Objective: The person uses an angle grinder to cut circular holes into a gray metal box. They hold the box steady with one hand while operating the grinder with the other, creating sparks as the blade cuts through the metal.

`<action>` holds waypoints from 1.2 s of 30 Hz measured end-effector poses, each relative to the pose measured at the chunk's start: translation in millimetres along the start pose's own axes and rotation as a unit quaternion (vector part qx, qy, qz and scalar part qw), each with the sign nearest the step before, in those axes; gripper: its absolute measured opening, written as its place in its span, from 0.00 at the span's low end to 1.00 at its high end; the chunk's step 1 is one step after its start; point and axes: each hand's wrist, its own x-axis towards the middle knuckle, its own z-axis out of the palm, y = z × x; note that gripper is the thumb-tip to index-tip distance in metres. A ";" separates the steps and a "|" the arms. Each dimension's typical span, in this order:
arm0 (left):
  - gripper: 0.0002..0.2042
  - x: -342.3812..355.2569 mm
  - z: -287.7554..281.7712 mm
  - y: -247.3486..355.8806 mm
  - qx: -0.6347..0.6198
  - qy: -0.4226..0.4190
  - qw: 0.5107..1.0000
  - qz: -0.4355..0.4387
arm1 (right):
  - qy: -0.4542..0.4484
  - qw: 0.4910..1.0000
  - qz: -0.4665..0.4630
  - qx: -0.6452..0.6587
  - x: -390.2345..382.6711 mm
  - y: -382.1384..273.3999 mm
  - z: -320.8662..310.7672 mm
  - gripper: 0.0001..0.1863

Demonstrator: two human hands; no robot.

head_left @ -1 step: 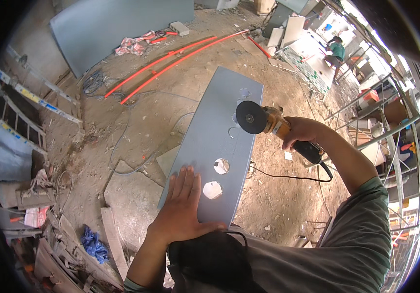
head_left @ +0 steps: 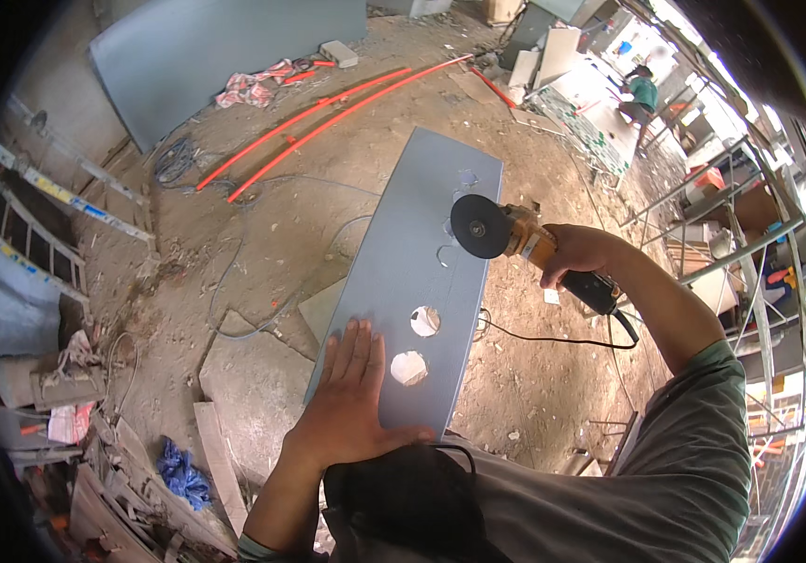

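Note:
A long grey board [head_left: 393, 244] slants away from me. Two holes go through its near half, and several round outlines mark the far half. Flat on the near end lies my left hand [head_left: 351, 399], fingers stretched and thumb out to the side. My right hand [head_left: 579, 253] is wrapped round the body of a yellow and black angle grinder [head_left: 539, 246]. Its dark disc [head_left: 480, 227] overlaps the board's right edge, beside the outlines; I cannot tell whether it touches. A black cord [head_left: 572, 342] runs from the grinder's rear end.
Orange-red pipes [head_left: 328, 122] lie on the dirt floor [head_left: 300, 216] beyond the board. A ladder [head_left: 70, 199] stands at the left, with scrap wood [head_left: 131, 469] and blue plastic [head_left: 182, 474] below it. Metal scaffolding [head_left: 750, 246] is at the right. Another person [head_left: 642, 94] crouches far right.

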 end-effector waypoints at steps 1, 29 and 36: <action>0.70 4.9 -2.3 -4.3 -0.004 -0.007 1.000 0.004 | 0.007 1.000 0.004 0.000 -3.7 -3.4 -0.3 0.33; 0.64 9.2 5.4 -19.0 -0.052 0.011 0.998 0.019 | -0.001 0.993 0.090 -0.078 -15.2 -44.4 6.0 0.34; 0.64 8.5 6.5 -18.1 -0.045 0.007 0.999 0.010 | 0.004 0.991 0.091 -0.098 -14.3 -48.4 6.1 0.32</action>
